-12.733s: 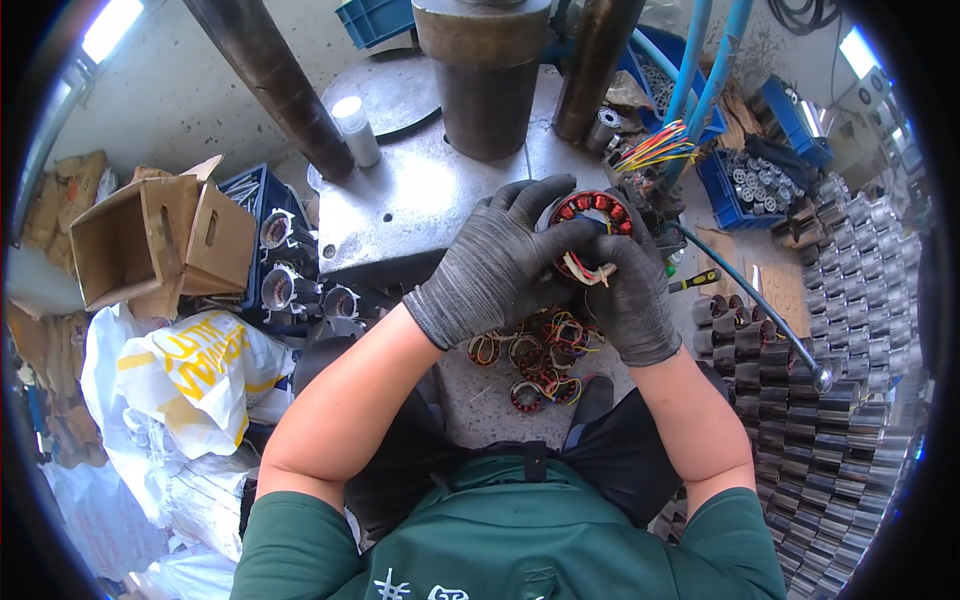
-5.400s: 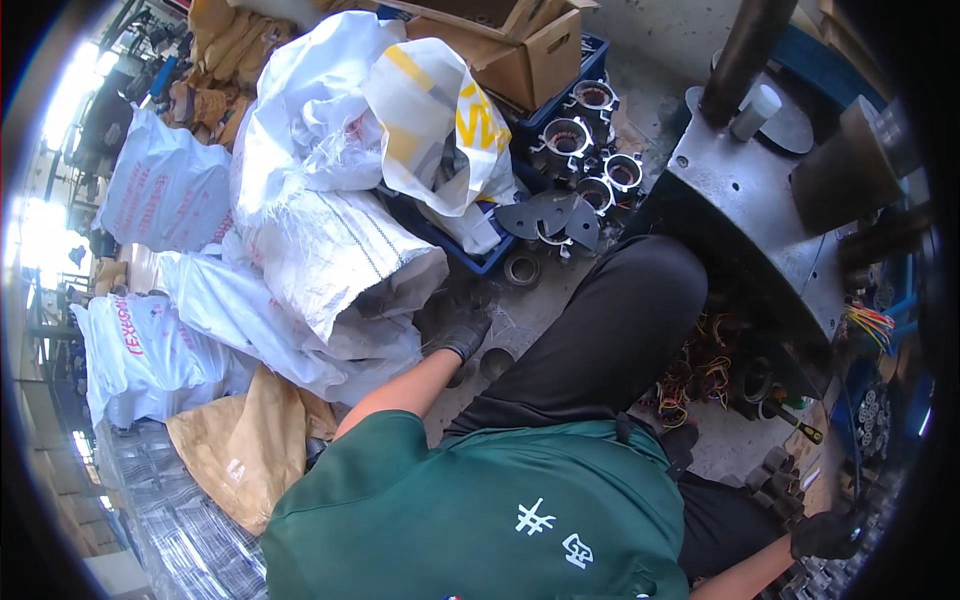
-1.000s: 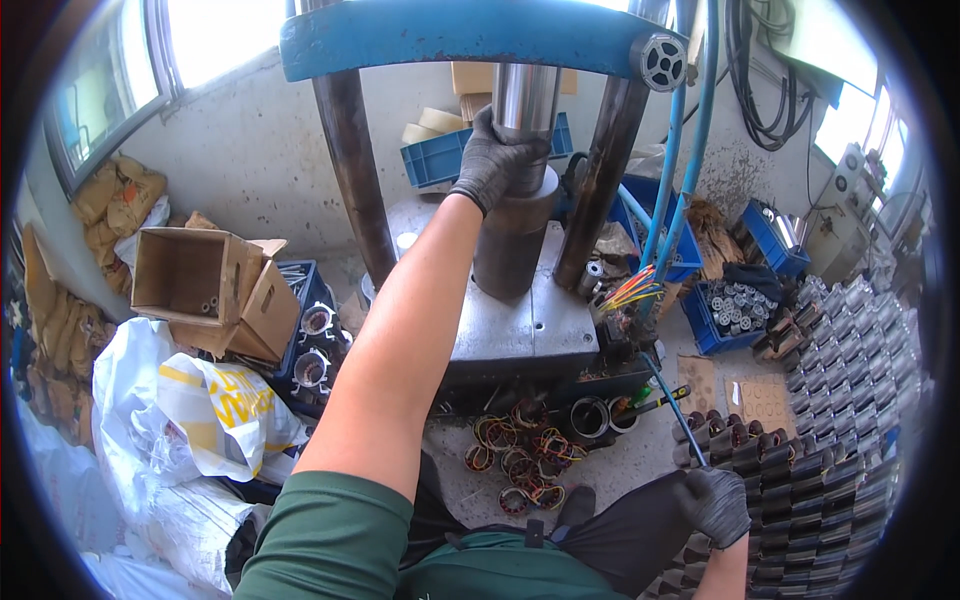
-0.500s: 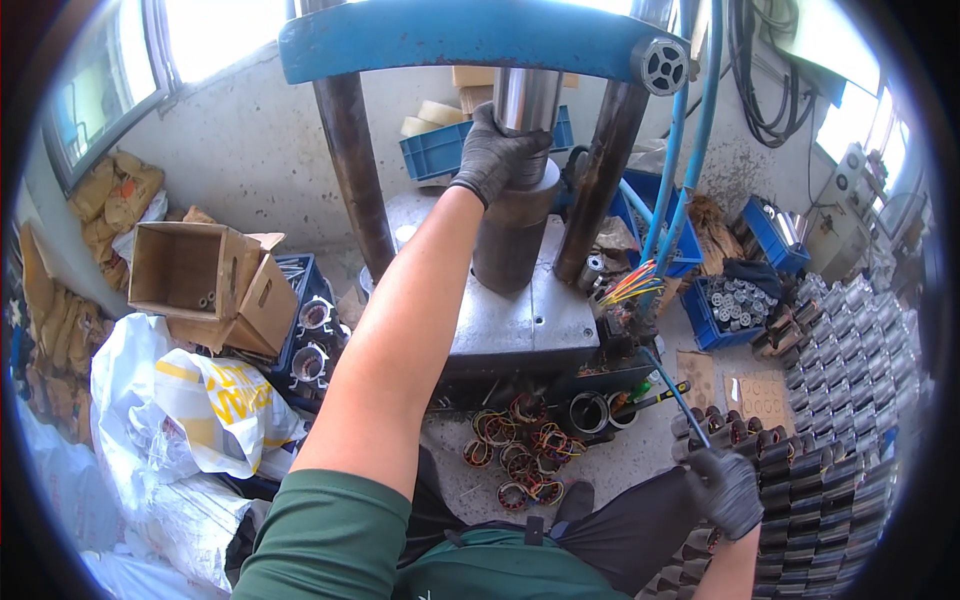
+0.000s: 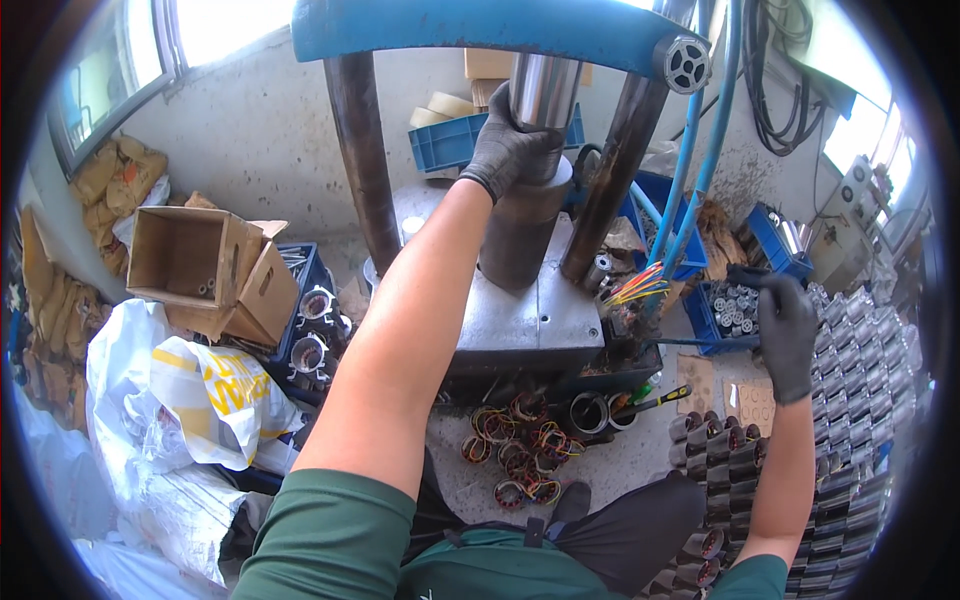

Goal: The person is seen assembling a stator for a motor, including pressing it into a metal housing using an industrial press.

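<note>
A hydraulic press with a blue crossbeam [image 5: 480, 32] stands before me. Its shiny steel ram [image 5: 545, 92] comes down over a thick dark cylinder [image 5: 517, 245] on the grey press table [image 5: 500, 325]. My left hand [image 5: 510, 150], in a dark glove, is wrapped round a metal sleeve between the ram and this cylinder; most of the sleeve is hidden by the fingers. Off to the right, my gloved right hand [image 5: 787, 335] is closed at the end of a thin blue lever [image 5: 700, 342], which reaches out sideways from the press.
Wire-wound motor stators [image 5: 515, 455] lie on the floor below the press. Stacked metal cores [image 5: 850, 400] fill the right side. A blue crate [image 5: 735, 312] of small metal parts stands nearby. Left are cardboard boxes [image 5: 185, 265] and white plastic bags [image 5: 150, 400]. Coloured wires [image 5: 640, 285] hang by the right column.
My right hand has moved up and away from me, swinging the lever from slanting toward me to nearly level. My left hand keeps its place below the ram.
</note>
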Action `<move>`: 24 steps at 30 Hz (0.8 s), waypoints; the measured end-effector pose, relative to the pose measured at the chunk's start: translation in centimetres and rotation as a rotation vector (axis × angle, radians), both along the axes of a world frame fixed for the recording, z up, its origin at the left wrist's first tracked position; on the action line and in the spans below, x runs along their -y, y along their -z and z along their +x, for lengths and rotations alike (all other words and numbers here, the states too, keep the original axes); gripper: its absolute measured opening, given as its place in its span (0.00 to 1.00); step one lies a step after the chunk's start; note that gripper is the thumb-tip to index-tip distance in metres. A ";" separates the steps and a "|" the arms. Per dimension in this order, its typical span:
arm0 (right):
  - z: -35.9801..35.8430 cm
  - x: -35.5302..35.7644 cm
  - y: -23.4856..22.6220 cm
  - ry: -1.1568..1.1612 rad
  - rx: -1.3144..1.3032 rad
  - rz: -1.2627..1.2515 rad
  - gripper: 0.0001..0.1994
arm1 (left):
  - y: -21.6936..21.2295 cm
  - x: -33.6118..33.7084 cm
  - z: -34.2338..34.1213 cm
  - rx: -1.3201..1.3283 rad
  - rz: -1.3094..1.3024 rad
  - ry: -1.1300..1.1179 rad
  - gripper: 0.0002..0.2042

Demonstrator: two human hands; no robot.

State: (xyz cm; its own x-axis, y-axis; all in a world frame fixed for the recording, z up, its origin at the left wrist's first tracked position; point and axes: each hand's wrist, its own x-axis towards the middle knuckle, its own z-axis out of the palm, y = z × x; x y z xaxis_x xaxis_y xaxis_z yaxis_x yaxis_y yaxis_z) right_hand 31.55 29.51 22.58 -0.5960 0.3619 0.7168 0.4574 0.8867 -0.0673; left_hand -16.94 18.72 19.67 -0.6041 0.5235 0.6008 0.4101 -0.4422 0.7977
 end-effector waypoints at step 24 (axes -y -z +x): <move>10.7 15.2 10.4 0.082 0.557 -0.482 0.11 | 0.1 -0.5 -0.4 -0.011 -0.047 -0.059 0.58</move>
